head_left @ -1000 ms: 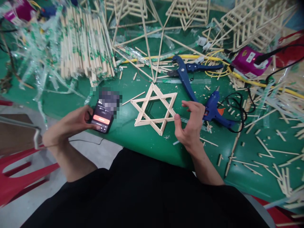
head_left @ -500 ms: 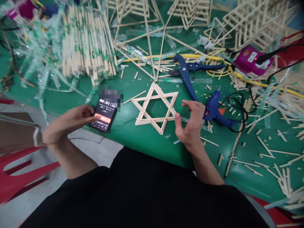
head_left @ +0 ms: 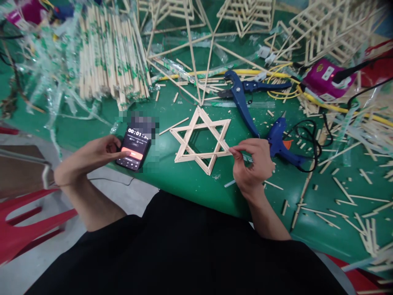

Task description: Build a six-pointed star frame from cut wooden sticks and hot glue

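Note:
A six-pointed star of thin wooden sticks [head_left: 196, 157] lies flat on the green table. My right hand [head_left: 253, 164] is closed, thumb and index finger pinching the star's right corner. At the table's front edge lies a phone [head_left: 134, 144] with a running timer and an orange button, its top blurred out. My left hand [head_left: 98, 153] is at the phone's left side, thumb on the screen and the other fingers curled by its edge. A blue glue gun [head_left: 278, 143] lies just beyond my right hand, beside a blue cutter [head_left: 241, 100]. One loose stick [head_left: 174, 125] lies between phone and star.
Plastic-wrapped stick bundles [head_left: 107, 53] are heaped at the back left. Larger stick frames [head_left: 245, 16] stand along the back. A purple power block [head_left: 328, 80] with a yellow cable is at the right, near scattered stick offcuts [head_left: 344, 192]. Red chairs [head_left: 24, 221] stand below.
My right hand has gone from spread fingers beside the star to a pinch at its right corner. My left hand and the phone look almost unchanged.

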### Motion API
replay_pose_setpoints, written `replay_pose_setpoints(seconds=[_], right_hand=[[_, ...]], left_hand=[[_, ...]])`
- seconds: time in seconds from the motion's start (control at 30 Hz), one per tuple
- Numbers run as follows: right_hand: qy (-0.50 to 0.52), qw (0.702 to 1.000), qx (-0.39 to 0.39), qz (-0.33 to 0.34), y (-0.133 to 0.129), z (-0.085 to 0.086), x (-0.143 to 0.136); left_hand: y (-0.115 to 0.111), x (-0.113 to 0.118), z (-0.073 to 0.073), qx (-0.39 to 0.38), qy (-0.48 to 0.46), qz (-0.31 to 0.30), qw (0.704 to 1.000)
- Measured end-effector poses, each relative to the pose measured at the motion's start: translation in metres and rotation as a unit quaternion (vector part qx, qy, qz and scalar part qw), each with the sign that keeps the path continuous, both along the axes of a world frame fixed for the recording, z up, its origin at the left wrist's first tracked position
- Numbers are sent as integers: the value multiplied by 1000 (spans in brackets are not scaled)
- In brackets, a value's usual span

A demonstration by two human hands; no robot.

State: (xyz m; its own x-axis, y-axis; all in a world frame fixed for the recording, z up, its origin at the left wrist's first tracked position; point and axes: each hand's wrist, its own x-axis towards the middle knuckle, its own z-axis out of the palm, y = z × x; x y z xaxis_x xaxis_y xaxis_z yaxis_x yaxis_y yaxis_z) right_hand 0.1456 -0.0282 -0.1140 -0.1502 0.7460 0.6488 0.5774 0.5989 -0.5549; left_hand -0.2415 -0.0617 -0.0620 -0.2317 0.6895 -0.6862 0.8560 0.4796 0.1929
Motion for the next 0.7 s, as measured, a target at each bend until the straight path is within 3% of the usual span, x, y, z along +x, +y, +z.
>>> replay_pose_setpoints(seconds=[0.13,0.7], right_hand=[[-12,1000,2,6,-1,3,1],[-28,1000,-2,12,-1,2,-1]], left_hand=[[1,3,2,-24,-1,25,999],[4,7,-2,-23,41,20,999]])
